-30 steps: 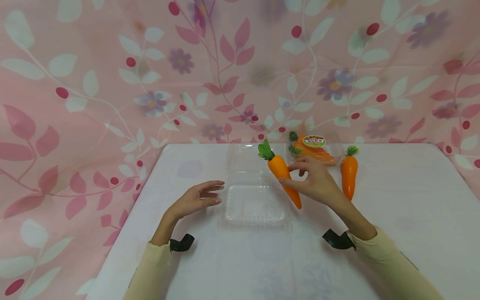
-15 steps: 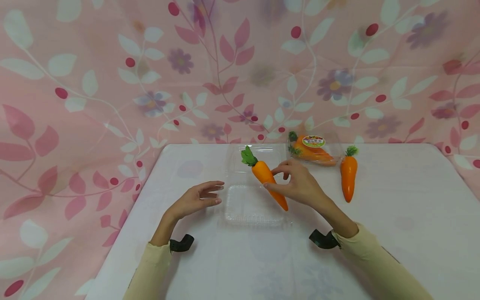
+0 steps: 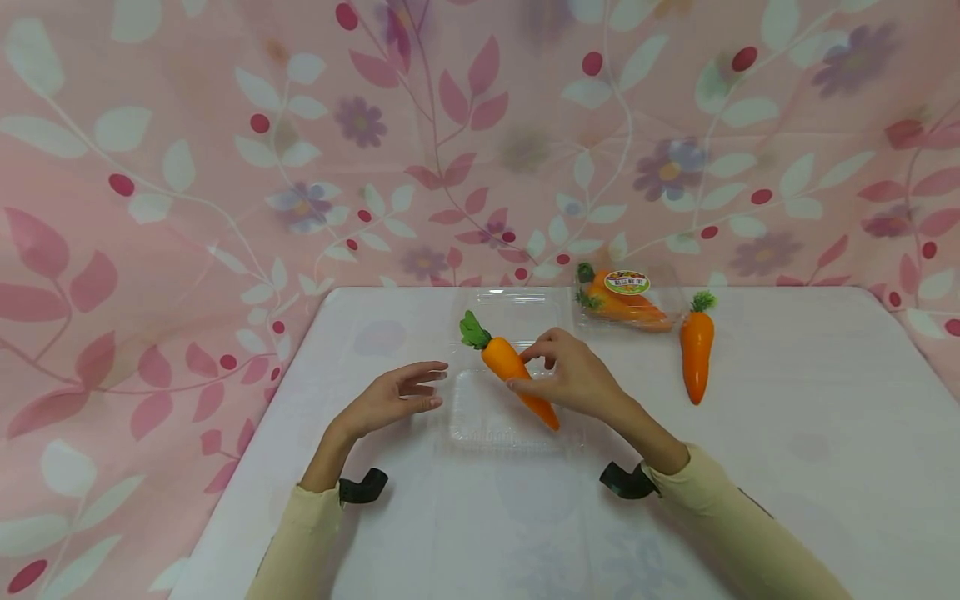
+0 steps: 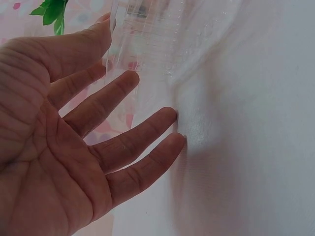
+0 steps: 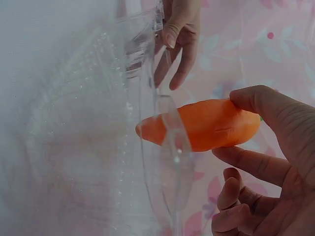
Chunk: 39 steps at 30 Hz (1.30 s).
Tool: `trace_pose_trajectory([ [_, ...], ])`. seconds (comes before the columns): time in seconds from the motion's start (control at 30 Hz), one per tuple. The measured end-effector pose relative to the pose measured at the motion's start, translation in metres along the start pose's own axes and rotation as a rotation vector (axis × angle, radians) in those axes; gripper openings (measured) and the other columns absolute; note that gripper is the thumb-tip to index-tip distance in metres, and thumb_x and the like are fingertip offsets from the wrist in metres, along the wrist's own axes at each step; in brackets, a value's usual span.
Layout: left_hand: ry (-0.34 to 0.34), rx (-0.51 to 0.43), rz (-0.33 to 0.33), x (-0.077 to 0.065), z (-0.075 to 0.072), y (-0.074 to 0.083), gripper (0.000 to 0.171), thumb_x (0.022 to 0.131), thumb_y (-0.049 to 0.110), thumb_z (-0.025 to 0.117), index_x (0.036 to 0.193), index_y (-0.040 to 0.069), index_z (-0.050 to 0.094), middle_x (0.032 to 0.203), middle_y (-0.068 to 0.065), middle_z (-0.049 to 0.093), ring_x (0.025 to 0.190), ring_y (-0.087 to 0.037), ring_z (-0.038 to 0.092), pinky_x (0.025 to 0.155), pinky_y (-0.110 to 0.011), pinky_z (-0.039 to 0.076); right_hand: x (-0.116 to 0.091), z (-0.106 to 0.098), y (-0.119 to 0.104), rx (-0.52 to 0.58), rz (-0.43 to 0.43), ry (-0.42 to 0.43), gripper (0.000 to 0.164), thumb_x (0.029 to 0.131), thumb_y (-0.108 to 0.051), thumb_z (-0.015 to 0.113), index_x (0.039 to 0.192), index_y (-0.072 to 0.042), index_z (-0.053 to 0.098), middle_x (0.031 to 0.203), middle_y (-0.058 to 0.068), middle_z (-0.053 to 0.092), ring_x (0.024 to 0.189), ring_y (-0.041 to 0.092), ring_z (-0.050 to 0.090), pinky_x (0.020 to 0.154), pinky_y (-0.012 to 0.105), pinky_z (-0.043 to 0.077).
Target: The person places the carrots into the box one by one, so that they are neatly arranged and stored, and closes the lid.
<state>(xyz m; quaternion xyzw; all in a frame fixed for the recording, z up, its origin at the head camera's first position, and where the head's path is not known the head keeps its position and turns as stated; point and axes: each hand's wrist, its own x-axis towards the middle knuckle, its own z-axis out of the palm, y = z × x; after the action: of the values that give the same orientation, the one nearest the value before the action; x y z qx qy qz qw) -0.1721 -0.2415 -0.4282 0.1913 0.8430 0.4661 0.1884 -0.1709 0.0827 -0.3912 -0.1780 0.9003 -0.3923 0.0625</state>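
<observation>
My right hand [image 3: 573, 377] pinches an orange carrot [image 3: 504, 360] with a green leafy top between thumb and fingers. The carrot slants over a clear plastic clamshell box [image 3: 480, 421], its tip toward the front right. That box lies with its lid folded back behind the tray. In the right wrist view the carrot [image 5: 211, 123] shows partly through the box's clear wall [image 5: 147, 162]. At the box's left side my left hand [image 3: 390, 398] has its fingers loosely spread and holds nothing. The left wrist view shows the fingertips [image 4: 170, 115] close by the box's edge [image 4: 147, 54].
A second clamshell [image 3: 626, 300], closed and labelled, holds carrots at the back of the table. To its right lies a loose carrot [image 3: 697, 354]. The white tabletop [image 3: 795, 467] meets a pink floral cloth [image 3: 450, 150] behind.
My right hand has carried the carrot leftward and slightly nearer, from the box's right side to over its middle. The left hand has stayed in place.
</observation>
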Motion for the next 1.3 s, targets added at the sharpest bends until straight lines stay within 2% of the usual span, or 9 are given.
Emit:
trace_pose_trajectory([
  [0.37, 0.001, 0.001, 0.006, -0.001, 0.0, 0.001, 0.062, 0.092, 0.027, 0.072, 0.146, 0.011, 0.047, 0.141, -0.011, 0.054, 0.122, -0.033, 0.058, 0.099, -0.046, 0.047, 0.001, 0.017, 0.0, -0.074, 0.035, -0.101, 0.032, 0.077, -0.045, 0.083, 0.101, -0.026, 0.077, 0.105, -0.002, 0.057, 0.091, 0.017, 0.053, 0.072, 0.03, 0.048],
  [0.53, 0.006, 0.002, 0.01, -0.001, 0.0, 0.002, 0.06, 0.091, 0.026, 0.073, 0.145, 0.014, 0.049, 0.141, -0.013, 0.054, 0.122, -0.035, 0.057, 0.099, -0.049, 0.046, 0.001, 0.021, 0.0, -0.11, 0.009, -0.132, 0.031, 0.078, -0.04, 0.084, 0.102, -0.022, 0.078, 0.106, 0.0, 0.057, 0.093, 0.017, 0.054, 0.075, 0.03, 0.049],
  [0.77, 0.005, -0.031, 0.002, -0.001, 0.0, 0.0, 0.06, 0.092, 0.02, 0.073, 0.145, 0.012, 0.048, 0.142, -0.014, 0.053, 0.124, -0.037, 0.055, 0.102, -0.052, 0.043, -0.002, 0.027, 0.0, -0.145, -0.053, -0.18, 0.03, 0.08, -0.034, 0.082, 0.104, -0.016, 0.078, 0.102, 0.002, 0.057, 0.086, 0.015, 0.052, 0.071, 0.028, 0.048],
  [0.97, 0.002, -0.018, 0.012, -0.002, 0.0, 0.002, 0.06, 0.092, 0.021, 0.072, 0.146, 0.009, 0.048, 0.143, -0.009, 0.052, 0.123, -0.032, 0.057, 0.101, -0.049, 0.044, -0.005, 0.033, -0.003, -0.165, -0.059, -0.217, 0.032, 0.079, -0.034, 0.083, 0.104, -0.015, 0.077, 0.099, -0.001, 0.056, 0.084, 0.013, 0.052, 0.071, 0.027, 0.048],
  [1.3, -0.014, -0.012, 0.028, -0.002, 0.0, 0.002, 0.059, 0.093, 0.019, 0.071, 0.146, 0.008, 0.047, 0.144, -0.015, 0.051, 0.123, -0.033, 0.057, 0.1, -0.05, 0.045, -0.005, 0.042, -0.003, -0.204, -0.071, -0.276, 0.034, 0.081, -0.036, 0.082, 0.107, -0.014, 0.077, 0.096, 0.001, 0.059, 0.082, 0.013, 0.052, 0.071, 0.029, 0.046],
])
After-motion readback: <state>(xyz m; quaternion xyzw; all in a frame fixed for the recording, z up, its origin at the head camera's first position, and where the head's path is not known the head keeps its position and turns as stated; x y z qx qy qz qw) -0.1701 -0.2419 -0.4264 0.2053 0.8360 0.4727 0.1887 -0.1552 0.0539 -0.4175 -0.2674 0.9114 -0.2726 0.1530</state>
